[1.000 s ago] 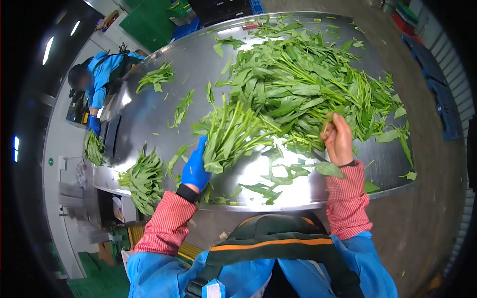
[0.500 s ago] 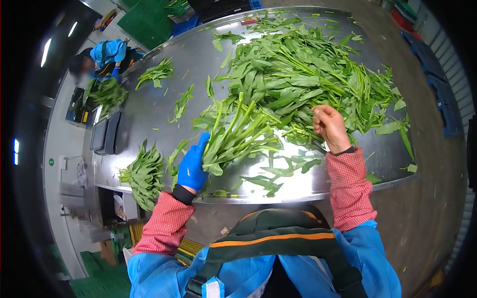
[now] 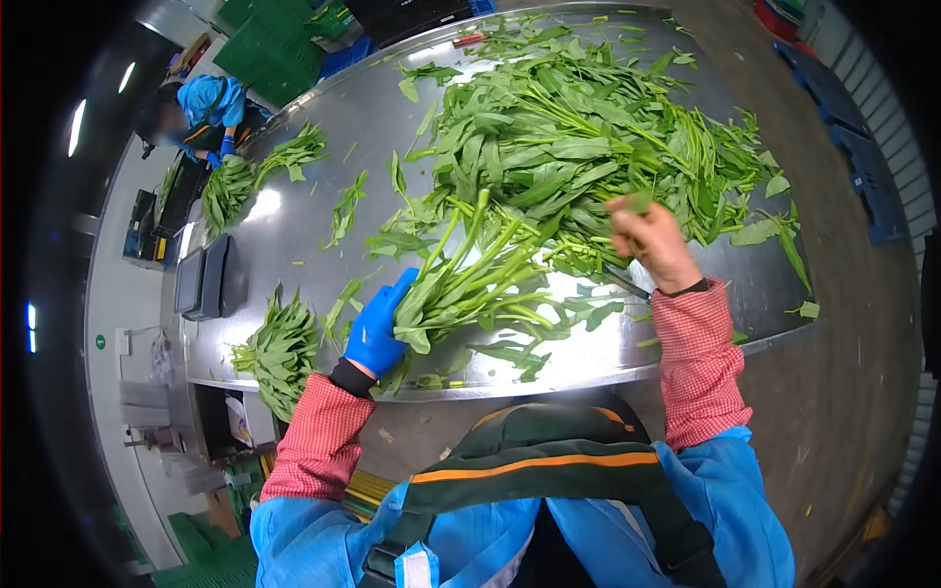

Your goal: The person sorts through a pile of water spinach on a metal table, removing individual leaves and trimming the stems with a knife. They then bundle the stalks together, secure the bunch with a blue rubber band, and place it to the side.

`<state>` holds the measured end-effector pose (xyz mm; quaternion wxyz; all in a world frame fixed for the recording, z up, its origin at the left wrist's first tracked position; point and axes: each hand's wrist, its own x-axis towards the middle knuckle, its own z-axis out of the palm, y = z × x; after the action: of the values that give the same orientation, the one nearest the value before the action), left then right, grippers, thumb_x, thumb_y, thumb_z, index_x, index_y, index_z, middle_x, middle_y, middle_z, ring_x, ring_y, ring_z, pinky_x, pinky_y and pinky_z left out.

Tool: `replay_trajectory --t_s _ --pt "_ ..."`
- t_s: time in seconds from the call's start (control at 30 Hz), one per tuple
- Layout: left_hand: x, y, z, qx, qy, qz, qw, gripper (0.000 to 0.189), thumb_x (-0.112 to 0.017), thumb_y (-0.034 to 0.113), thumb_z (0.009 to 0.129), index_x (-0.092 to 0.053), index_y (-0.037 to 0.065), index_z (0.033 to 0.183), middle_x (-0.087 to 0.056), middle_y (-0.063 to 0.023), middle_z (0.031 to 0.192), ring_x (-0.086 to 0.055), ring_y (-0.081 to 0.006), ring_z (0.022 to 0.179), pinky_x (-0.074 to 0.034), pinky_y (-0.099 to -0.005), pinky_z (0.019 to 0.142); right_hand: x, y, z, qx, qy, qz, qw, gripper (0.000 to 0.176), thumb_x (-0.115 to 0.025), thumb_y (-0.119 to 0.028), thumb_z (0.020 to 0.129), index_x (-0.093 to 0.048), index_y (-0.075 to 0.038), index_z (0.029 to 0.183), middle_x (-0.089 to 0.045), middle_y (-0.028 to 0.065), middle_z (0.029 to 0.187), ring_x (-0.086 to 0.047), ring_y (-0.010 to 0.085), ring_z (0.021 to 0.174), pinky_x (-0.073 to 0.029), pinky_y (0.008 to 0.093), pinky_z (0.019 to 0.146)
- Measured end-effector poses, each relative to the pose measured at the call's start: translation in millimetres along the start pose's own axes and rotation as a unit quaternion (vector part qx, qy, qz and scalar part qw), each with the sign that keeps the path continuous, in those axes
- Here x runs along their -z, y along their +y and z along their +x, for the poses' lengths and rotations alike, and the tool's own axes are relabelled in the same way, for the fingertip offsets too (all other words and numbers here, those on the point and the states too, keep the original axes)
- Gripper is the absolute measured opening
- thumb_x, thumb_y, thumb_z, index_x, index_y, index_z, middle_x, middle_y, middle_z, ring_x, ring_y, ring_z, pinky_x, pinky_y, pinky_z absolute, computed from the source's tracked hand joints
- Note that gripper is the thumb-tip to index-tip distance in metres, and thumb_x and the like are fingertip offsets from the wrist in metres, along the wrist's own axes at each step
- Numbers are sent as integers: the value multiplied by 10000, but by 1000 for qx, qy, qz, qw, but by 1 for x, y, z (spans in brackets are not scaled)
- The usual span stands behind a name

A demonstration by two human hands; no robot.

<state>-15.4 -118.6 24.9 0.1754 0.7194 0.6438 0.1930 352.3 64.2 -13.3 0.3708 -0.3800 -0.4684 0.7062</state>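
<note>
My left hand [image 3: 377,328], in a blue glove, is wrapped round a bunch of leafy green stems [image 3: 475,279], its thumb along the stems and their cut ends pointing up and right. My bare right hand [image 3: 652,240] is closed at the near edge of a large pile of greens [image 3: 578,137]. A bit of leaf shows at its blurred fingertips, and a dark blade-like tool [image 3: 627,283] juts out below the hand. Loose leaves [image 3: 515,355] lie on the metal table [image 3: 382,147] between my hands.
A tied-looking bunch of greens [image 3: 279,348] rests at the near left edge, beside a black scale-like device [image 3: 204,279]. At the far left a co-worker [image 3: 213,103] in blue gloves handles another bunch [image 3: 228,191]. Green crates [image 3: 270,49] stand behind the table.
My right hand has shifted slightly, and a leaf bit and the dark tool now show by it. The co-worker's bunch has come down onto the table. The whole view has shifted slightly.
</note>
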Motion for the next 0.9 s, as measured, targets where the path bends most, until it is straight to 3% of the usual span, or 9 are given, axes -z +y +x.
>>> replay_trajectory --t_s 0.1,0.17,0.23,0.3,0.37,0.47,0.6,0.77,0.9 --pt "-7 9 12 -33 -19 -6 999 787 -728 104 719 -367 151 1416 -583 -176 1066 -576 -366 987 -469 -404 838 -41 5 1 63 -147 -168 973 662 -731 -139 735 -418 -69 1314 -520 114 1207 -582 167 919 -504 285 789" --pt "-12 15 20 -44 -39 -34 998 779 -727 111 725 -368 149 1415 -582 -177 1061 -573 -371 980 -469 -401 834 -75 23 10 230 -242 -239 912 512 -696 -133 763 -506 -47 1231 -583 123 1121 -584 251 984 -474 355 886" --pt "-20 2 19 -21 -62 -119 991 706 -706 95 757 -390 87 1388 -578 -140 1172 -573 -279 1075 -449 -361 919 -77 25 11 205 -206 -237 927 329 -660 -135 807 -593 -39 1115 -639 77 903 -614 177 801 -518 307 740" --pt "-25 -19 7 36 -87 -272 958 648 -693 84 775 -415 47 1359 -542 -115 1282 -538 -214 1155 -412 -339 991 -51 -4 5 -8 -108 -83 991 187 -624 -139 855 -639 -30 1007 -597 7 704 -539 89 581 -461 220 520" --pt "-18 -21 0 99 -105 -277 950 621 -675 25 752 -435 39 1325 -557 -92 1259 -530 -182 1141 -411 -334 990 -18 -2 6 36 -51 110 992 171 -607 -164 888 -642 -23 978 -543 -21 669 -431 30 486 -331 169 398" --pt "-19 -24 -8 144 -78 -270 949 658 -699 -24 690 -454 36 1297 -573 -83 1224 -546 -186 1109 -421 -334 975 -8 2 3 75 -50 193 977 215 -604 -208 899 -638 -7 968 -517 -25 664 -451 51 517 -356 187 432" --pt "-22 -25 -7 162 -65 -306 936 648 -708 -36 678 -470 37 1276 -585 -78 1199 -556 -180 1087 -432 -332 960 -33 2 -5 -11 -93 -26 995 313 -581 -295 911 -620 0 1006 -559 2 724 -521 72 646 -429 205 552" --pt "-25 -22 -2 175 -68 -323 928 632 -705 -48 683 -475 34 1267 -592 -70 1184 -563 -176 1073 -441 -331 950 -76 33 3 42 -92 -146 984 271 -644 -246 860 -645 -6 986 -601 15 769 -552 93 707 -450 223 609" --pt "-23 -20 -2 195 -72 -338 918 655 -706 -37 683 -461 36 1286 -580 -74 1210 -550 -177 1099 -428 -333 968 -62 35 11 77 -97 -135 983 199 -648 -174 856 -650 7 940 -599 7 736 -500 56 588 -389 207 499"
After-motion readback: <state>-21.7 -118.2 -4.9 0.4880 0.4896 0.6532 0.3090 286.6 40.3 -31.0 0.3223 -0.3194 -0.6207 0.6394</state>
